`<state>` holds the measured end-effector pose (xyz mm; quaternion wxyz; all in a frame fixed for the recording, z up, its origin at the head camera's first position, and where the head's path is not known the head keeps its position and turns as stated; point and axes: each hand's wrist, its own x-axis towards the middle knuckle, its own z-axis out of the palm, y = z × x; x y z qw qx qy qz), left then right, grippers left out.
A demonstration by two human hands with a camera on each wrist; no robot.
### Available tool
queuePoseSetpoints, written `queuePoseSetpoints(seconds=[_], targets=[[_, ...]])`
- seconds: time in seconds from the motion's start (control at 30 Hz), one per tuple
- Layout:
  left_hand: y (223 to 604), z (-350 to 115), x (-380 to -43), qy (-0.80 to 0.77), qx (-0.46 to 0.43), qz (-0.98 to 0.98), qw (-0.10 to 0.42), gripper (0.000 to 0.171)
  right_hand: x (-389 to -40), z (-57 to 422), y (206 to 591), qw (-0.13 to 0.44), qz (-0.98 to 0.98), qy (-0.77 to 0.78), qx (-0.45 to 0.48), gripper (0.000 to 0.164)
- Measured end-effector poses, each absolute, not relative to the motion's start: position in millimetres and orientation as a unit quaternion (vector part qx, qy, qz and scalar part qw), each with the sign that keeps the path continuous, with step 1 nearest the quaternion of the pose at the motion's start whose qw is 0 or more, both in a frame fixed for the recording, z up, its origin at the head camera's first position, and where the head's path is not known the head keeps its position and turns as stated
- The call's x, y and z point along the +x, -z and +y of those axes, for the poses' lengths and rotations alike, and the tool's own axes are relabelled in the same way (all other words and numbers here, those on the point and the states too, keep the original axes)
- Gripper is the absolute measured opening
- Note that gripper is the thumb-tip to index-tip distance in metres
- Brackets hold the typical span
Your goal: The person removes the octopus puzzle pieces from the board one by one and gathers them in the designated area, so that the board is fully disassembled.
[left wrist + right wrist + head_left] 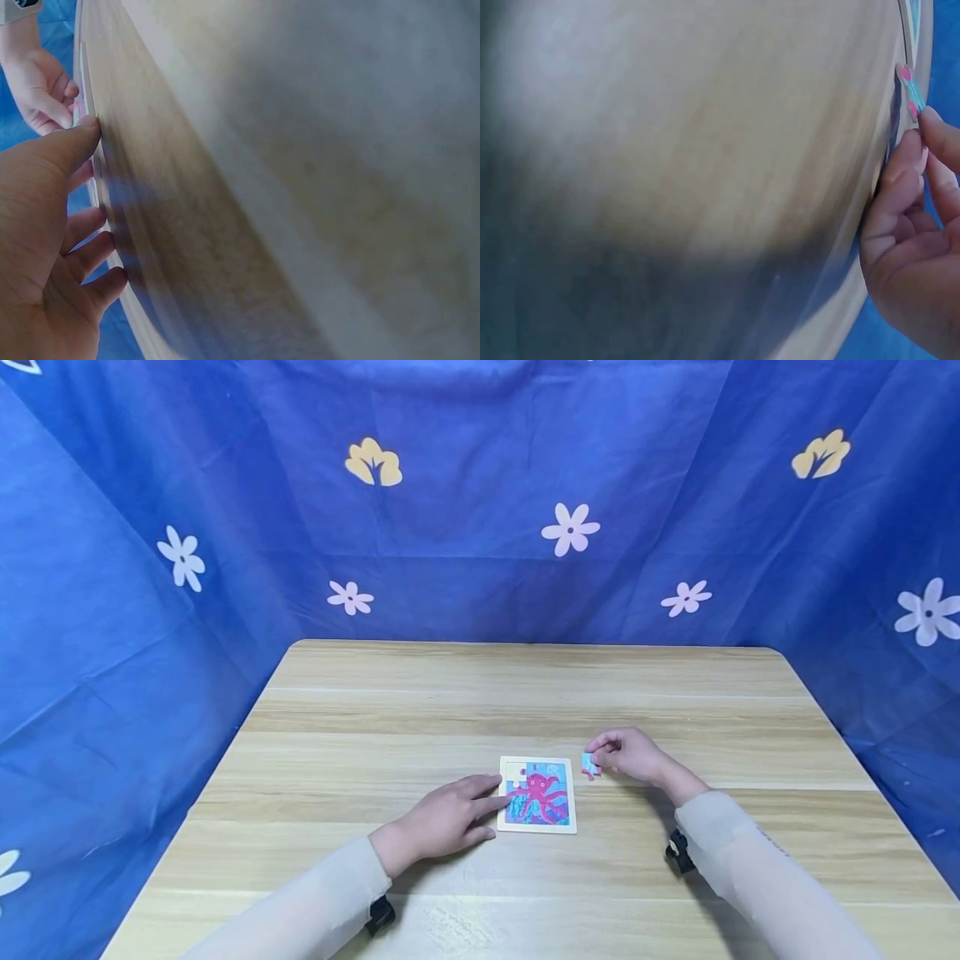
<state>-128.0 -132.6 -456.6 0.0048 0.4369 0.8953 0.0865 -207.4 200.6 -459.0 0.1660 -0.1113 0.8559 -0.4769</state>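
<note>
On the table lies a square jigsaw puzzle (539, 797) in a pale frame, its picture a pink octopus on blue. The upper left corner of the picture shows bare tray. My left hand (450, 817) rests at the frame's left side, fingers extended, the index fingertip over the picture's edge. Just right of the frame, my right hand (628, 754) pinches a blue and pink puzzle piece (590, 764) between thumb and fingers. In the right wrist view this puzzle piece (913, 91) is tilted above the tabletop, its far end near the frame.
The wood-grain table (420, 710) has rounded far corners. A blue curtain (465, 527) with white flowers and yellow shapes hangs behind it and along both sides. Dark wrist devices (380, 914) sit under both sleeves.
</note>
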Motion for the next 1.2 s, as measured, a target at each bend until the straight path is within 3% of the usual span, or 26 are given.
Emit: queuePoseSetpoints(seconds=[0.33, 1.2], targets=[[456.1, -131.7, -127.3, -0.085, 0.435, 0.897, 0.006, 0.052, -206.8, 196.6, 466.5, 0.105, 0.881, 0.446, -0.116, 0.013], [459.4, -131.4, -128.5, -0.104, 0.424, 0.899, 0.011, 0.051, -205.2, 194.5, 465.8, 0.106, 0.876, 0.463, -0.081, 0.021]])
